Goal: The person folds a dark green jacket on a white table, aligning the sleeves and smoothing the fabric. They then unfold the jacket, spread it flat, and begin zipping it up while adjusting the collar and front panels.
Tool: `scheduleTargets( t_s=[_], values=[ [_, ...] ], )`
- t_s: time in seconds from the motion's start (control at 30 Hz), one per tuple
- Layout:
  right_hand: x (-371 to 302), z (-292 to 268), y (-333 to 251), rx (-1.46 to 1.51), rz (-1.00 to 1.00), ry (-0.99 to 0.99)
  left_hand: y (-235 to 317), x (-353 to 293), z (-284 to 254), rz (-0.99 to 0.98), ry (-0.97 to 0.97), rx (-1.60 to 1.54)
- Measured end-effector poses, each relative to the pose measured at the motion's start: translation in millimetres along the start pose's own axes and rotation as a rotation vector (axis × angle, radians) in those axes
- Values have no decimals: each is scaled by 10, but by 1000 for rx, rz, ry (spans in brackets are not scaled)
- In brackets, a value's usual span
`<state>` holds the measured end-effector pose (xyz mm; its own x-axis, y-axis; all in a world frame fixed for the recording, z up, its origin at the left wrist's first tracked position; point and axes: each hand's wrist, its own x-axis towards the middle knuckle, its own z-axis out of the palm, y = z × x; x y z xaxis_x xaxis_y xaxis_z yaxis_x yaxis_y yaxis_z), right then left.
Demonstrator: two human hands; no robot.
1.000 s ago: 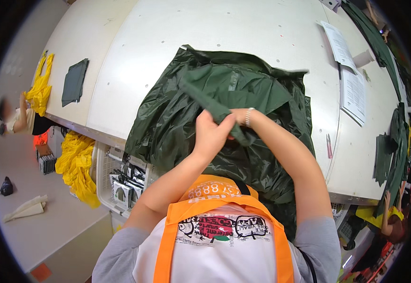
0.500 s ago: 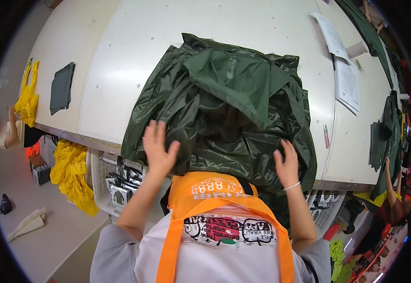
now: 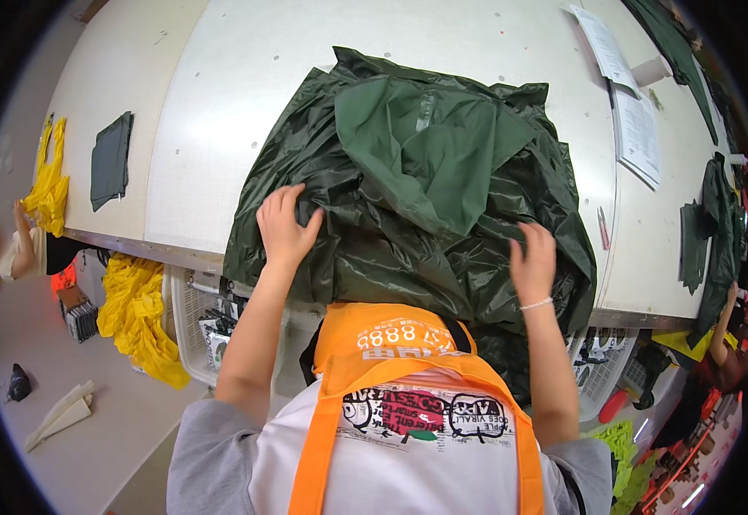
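A second ago both hands were bunched together over the middle of the dark green raincoat (image 3: 417, 206), gripping a folded flap of it. They have since let that flap go and moved apart and back toward the body, so the garment now lies spread in a loose, shiny heap on the white counter (image 3: 236, 94), its near hem hanging over the counter's front edge. That suggests the folding of the upper part is finished for the moment and the hands have shifted to the near corners.

The left hand (image 3: 286, 227) lies on the raincoat's left near edge, palm down, fingers spread and slightly curled; its grip is open, pressing or smoothing rather than pinching, as far as can be seen. The right hand (image 3: 532, 257), a thin bracelet at the wrist, rests on the right near edge the same way, fingers splayed and closed on nothing. Both forearms rise from the lower edge, elbows bent, on either side of the orange apron (image 3: 408, 352).

Papers (image 3: 631, 120) lie at the counter's far right.
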<state>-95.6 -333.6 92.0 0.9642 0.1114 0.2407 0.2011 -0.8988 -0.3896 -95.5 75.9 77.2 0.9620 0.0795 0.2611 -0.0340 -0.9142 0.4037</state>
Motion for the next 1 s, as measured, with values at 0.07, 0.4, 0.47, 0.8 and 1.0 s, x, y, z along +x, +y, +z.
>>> scheduleTargets(
  t_s=[0.07, 0.4, 0.47, 0.8, 1.0],
  values=[
    [231, 226, -345, 196, 21, 8, 82, 226, 147, 26, 147, -196],
    [1217, 687, -499, 660, -89, 173, 808, 1212, 386, 27, 204, -810],
    [1329, 488, -444, 693, -54, 214, 721, 1296, 381, -114, 173, -1328],
    [1581, -89, 555, 321, 145, -283, 443, 1798, -98, 284, 263, 80],
    [1799, 106, 627, 227, 213, -276, 1070, 931, 405, 778, -292, -250]
  ],
)
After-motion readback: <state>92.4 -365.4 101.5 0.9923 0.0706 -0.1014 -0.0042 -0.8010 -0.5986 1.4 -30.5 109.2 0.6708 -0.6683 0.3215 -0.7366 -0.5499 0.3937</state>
